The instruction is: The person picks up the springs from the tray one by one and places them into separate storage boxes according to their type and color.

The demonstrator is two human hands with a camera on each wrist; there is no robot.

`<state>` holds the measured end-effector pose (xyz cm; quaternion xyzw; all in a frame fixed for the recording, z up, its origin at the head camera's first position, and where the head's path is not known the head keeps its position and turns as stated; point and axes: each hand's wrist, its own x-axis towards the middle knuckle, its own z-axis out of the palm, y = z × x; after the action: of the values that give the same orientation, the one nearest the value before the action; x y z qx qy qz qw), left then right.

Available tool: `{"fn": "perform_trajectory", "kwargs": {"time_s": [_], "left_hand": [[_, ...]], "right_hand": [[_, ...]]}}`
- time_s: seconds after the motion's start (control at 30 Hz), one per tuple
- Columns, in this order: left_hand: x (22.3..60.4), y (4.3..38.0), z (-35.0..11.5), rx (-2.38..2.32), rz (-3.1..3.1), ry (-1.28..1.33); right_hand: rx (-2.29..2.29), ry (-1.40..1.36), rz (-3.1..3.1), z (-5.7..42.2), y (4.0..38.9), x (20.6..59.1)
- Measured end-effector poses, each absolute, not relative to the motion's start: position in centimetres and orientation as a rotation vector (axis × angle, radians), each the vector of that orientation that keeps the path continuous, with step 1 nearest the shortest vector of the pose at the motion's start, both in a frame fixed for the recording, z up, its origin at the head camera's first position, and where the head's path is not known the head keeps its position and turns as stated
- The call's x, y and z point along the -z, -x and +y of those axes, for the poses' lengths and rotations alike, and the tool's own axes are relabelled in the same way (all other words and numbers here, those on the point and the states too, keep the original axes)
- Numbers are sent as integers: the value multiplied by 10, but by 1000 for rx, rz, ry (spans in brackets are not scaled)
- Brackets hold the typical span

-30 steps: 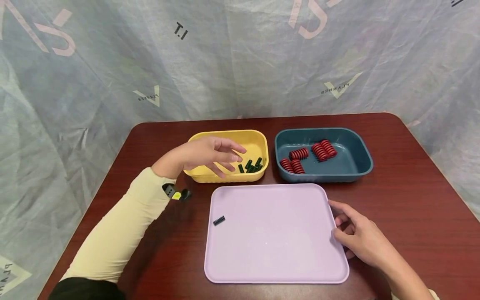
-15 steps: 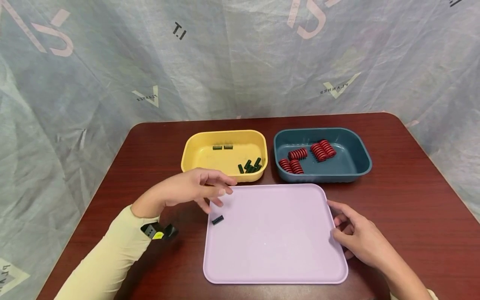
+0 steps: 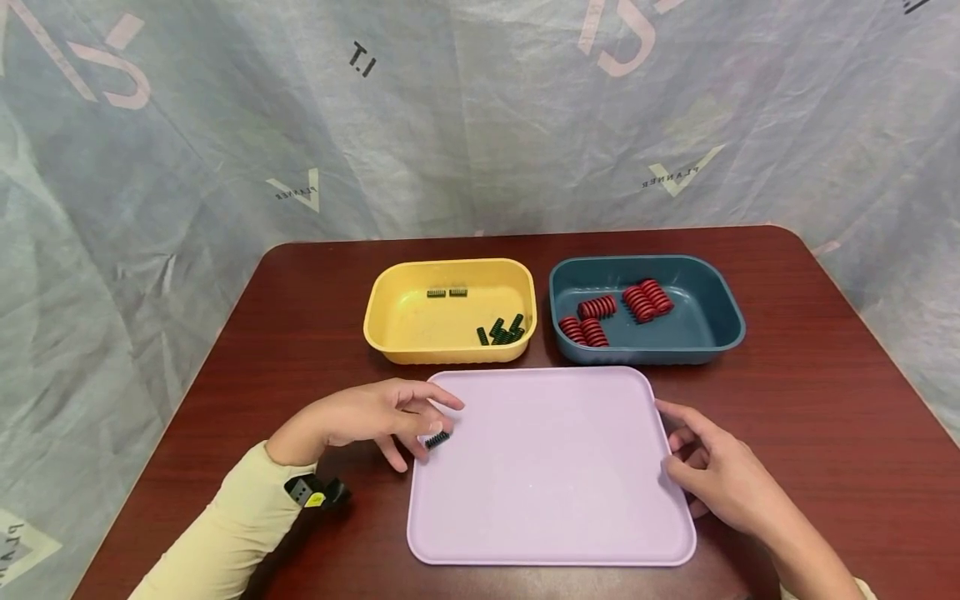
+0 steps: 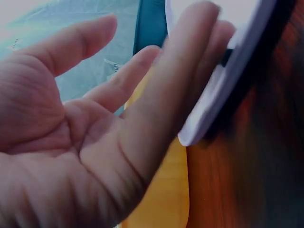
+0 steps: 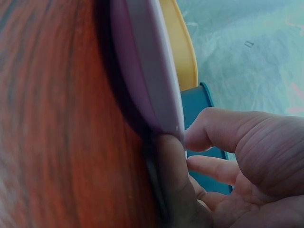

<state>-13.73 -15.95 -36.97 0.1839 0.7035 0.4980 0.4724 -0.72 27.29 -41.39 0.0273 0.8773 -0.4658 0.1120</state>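
Observation:
A pale lilac tray [image 3: 555, 483] lies on the table with one small dark coil spring [image 3: 437, 440] near its left rim. My left hand [image 3: 378, 417] hovers over that rim, its fingers loosely spread around the spring and holding nothing. In the left wrist view the palm faces the camera, and the dark spring [image 4: 227, 57] shows partly behind the fingertips. On the opposite side, my right hand [image 3: 723, 475] pinches the tray's right edge. The right wrist view shows its thumb [image 5: 209, 128] at the top of the rim and a finger below it.
Behind the tray stands a yellow bin [image 3: 405, 350] with several dark green springs [image 3: 504, 335], two of them along its back wall. A blue bin [image 3: 705, 354] beside it holds several red springs [image 3: 597, 307]. A printed grey sheet [image 3: 480, 125] hangs behind the table.
My left hand has come back from over the yellow bin to the tray's left rim by the spring. My right hand keeps its hold on the tray's edge.

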Motion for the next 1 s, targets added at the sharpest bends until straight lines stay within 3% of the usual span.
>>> {"fn": "perform_trajectory", "kwargs": {"time_s": [1.0], "left_hand": [[384, 144, -139, -1269, 1816, -425]], "right_hand": [[1377, -81, 2559, 274, 8, 413]]}}
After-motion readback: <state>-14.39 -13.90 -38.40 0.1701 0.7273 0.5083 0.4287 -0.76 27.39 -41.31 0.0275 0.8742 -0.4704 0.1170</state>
